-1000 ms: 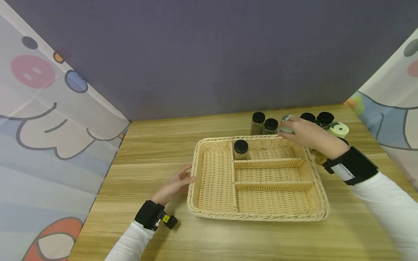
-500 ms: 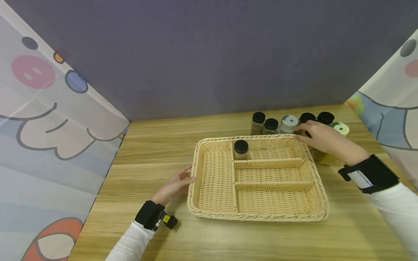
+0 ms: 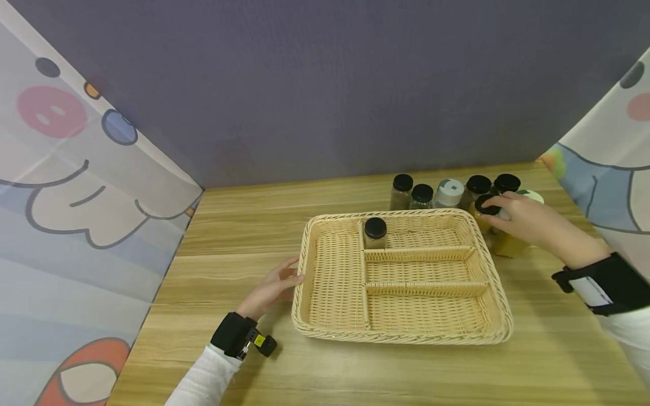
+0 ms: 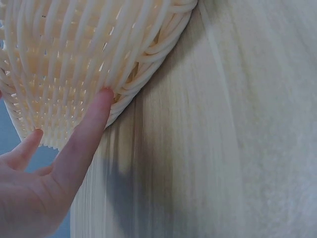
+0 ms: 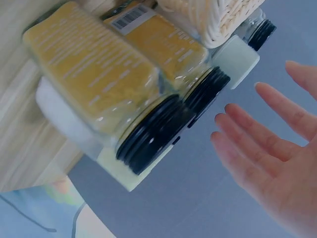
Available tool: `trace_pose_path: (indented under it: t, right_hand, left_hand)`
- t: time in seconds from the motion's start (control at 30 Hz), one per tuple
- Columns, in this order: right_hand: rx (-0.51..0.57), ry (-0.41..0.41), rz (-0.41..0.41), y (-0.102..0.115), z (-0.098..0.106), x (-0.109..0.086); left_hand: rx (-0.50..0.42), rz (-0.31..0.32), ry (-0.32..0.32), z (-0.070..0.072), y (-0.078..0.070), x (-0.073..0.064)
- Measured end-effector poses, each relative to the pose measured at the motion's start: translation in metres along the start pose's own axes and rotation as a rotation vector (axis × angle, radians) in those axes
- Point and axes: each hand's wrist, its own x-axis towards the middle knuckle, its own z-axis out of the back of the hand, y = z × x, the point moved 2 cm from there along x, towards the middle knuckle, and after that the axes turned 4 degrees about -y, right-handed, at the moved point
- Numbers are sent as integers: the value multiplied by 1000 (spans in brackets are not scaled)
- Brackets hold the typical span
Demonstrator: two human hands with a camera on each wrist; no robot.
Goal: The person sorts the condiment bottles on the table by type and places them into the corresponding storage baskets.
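Note:
My left hand (image 3: 269,290) rests at the left side of a wicker basket (image 3: 406,338) with several compartments. In the left wrist view its outstretched fingers (image 4: 84,134) touch the woven wall. My right hand (image 3: 530,223) hovers over the jars beyond the basket's right back corner, beside a black-lidded spice jar (image 3: 486,205). The right wrist view shows the fingers (image 5: 252,134) spread and apart from two yellow-labelled jars (image 5: 94,64) with black lids. One black-lidded jar (image 3: 374,234) stands in the basket's back compartment, against the divider.
Behind the basket stand more black-lidded jars (image 3: 402,193) and a white-lidded container (image 3: 449,193). A pale green lid (image 3: 530,196) shows behind my right hand. A dark wall (image 3: 325,101) closes off the back of the wooden table (image 3: 244,225).
My right hand has moved rightward from the white-lidded container, past the basket's back corner, to the yellow-labelled jars. The container stays standing behind the basket. My left hand has not moved.

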Motion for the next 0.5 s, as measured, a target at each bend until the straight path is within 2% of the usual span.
trace_pose_path:
  t: [0.27,0.5]
  right_hand:
    - [-14,-14,1,-8,1,-7]
    - [-18,11,4,-14,0,-14]
  left_hand:
    - [-5,2,-14,-1,1,0]
    - [-2,6,-20,-1,2,0]
